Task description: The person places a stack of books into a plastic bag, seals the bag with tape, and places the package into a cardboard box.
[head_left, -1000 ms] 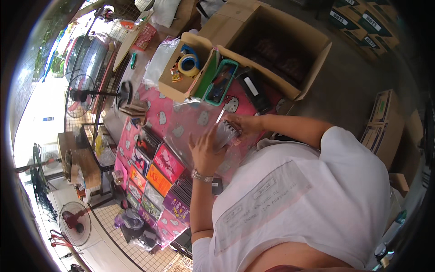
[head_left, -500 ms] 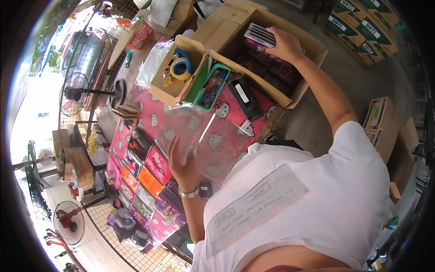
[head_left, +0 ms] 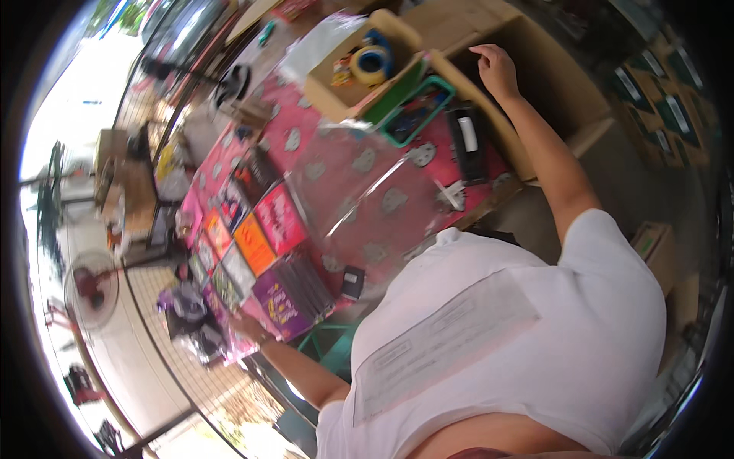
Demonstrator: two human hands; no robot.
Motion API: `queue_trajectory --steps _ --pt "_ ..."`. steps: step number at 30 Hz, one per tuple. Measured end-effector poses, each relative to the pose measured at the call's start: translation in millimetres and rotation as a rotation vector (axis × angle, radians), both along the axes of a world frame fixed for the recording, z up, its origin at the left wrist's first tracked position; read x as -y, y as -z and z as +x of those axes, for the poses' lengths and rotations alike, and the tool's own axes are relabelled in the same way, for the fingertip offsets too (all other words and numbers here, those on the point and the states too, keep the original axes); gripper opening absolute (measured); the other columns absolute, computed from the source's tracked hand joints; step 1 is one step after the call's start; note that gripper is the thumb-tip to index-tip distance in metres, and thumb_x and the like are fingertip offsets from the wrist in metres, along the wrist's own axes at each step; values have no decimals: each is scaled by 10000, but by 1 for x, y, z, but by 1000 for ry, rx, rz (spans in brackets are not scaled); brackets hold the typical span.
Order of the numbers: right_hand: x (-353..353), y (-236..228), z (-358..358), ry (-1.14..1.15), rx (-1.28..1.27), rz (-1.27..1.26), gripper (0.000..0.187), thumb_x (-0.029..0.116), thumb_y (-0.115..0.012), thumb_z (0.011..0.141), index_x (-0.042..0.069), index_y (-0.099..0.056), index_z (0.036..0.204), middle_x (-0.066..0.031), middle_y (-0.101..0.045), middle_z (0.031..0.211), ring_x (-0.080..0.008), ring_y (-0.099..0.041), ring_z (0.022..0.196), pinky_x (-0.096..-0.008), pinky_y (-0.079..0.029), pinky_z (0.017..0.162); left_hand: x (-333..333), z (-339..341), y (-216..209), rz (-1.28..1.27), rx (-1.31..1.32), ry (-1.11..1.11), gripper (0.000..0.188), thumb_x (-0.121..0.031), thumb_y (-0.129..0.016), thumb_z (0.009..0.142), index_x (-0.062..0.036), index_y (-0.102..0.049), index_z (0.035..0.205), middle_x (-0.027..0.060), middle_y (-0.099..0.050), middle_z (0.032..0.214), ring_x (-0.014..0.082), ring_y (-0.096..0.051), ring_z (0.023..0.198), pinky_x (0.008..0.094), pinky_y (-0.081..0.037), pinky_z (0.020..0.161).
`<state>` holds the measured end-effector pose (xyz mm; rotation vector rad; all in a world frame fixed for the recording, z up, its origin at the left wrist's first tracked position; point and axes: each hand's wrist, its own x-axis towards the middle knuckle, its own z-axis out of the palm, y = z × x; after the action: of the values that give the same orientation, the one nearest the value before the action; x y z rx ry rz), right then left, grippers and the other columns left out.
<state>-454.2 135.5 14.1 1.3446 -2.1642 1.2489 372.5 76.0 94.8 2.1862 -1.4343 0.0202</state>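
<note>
Right hand (head_left: 498, 73) hovering over open carton (head_left: 480, 105), fingers loosely bent, seemingly empty. Left hand (head_left: 250, 328) hanging beside flat packs (head_left: 253, 243), blurred; cannot tell grip. Purple stack (head_left: 277, 300) lying right of left fingers: pinching edges likely keeping it square.

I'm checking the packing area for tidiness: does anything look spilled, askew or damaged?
Nothing looks spilled, though blur could hide small damage. Only the crumpled plastic bags bunched at the left side of the table look untidy, because the packs beside them lie in rows.
</note>
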Motion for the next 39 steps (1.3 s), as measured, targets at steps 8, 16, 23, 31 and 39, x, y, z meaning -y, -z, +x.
queue_trajectory --steps 8,16,23,31,39 --pt "38 9 360 -1321 530 468 520 368 -601 898 -20 -556 1241 -211 -629 1149 -322 -621 1050 -382 -492 895 10 32 83 739 -846 -8 1019 -872 -389 734 -75 -463 1365 73 -596 1029 211 -512 918 447 -386 845" --pt "29 -1 560 -1388 997 1263 945 547 -599 854 -67 -199 1450 -255 -418 1405 -341 -445 1287 -379 -370 1052 0 94 94 689 -447 155 811 -667 -472 856 -5 -463 1325 109 -645 998 232 -632 907 373 -490 807" --pt "30 34 579 -1121 1248 1185 804 390 -625 868 -47 -246 1428 -209 -523 1310 -258 -523 1203 -356 -414 991 -11 -20 32 560 -996 110 495 -311 -643 850 1 -528 1217 84 -670 929 209 -676 744 368 -580 680" --pt "13 -19 444 -1544 265 313 901 98 -667 710 153 -218 1489 -182 -515 1298 -292 -554 1140 -422 -449 939 -92 -73 12 291 -1624 158 525 -332 -628 800 13 -558 1189 149 -659 1046 281 -674 812 385 -584 697" --pt "12 -19 343 -1489 127 69 645 79 -771 597 118 -440 1150 -100 -486 1149 -291 -464 1200 -447 -285 1116 -66 -201 52 522 -2058 203 490 -376 -526 958 -20 -501 1292 133 -583 1236 228 -587 1099 378 -512 894"
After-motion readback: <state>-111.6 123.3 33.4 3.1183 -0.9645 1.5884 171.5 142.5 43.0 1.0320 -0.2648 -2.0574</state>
